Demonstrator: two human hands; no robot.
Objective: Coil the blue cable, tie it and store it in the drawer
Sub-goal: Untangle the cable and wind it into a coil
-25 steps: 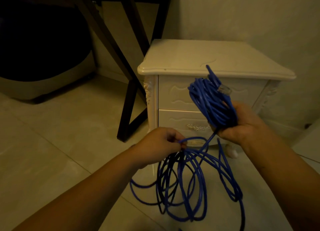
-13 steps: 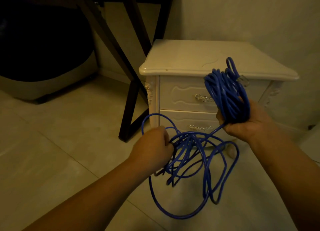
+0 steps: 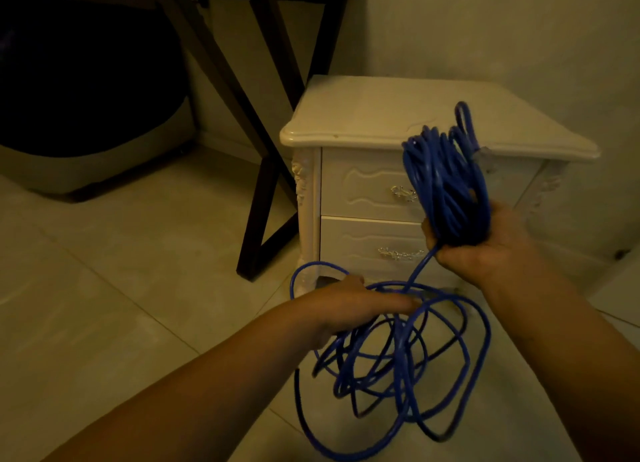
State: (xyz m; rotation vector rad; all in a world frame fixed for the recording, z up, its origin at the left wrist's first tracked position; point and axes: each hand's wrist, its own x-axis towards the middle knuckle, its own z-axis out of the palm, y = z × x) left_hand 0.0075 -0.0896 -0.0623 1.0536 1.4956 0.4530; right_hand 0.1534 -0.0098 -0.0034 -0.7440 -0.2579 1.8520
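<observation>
My right hand (image 3: 485,250) grips a bundle of coiled loops of the blue cable (image 3: 446,181), held upright in front of the cream nightstand (image 3: 363,115). A clear plug sticks out at the bundle's upper right. From the bundle one strand runs down to a loose tangle of blue cable (image 3: 398,357) hanging above the floor. My left hand (image 3: 349,305) reaches into the top of that tangle with its fingers stretched out flat and cable strands passing under them. Both drawers, the upper drawer (image 3: 363,184) and the lower drawer (image 3: 363,243), are shut.
The nightstand stands against a pale wall on a tiled floor (image 3: 121,271). Dark crossed table legs (image 3: 263,191) stand just left of it. A large dark object with a grey base (image 3: 86,115) fills the far left.
My left hand has dropped lower and opened from a fist to flat fingers. The loose tangle has sagged lower. My right hand keeps the coiled bundle at about the same spot.
</observation>
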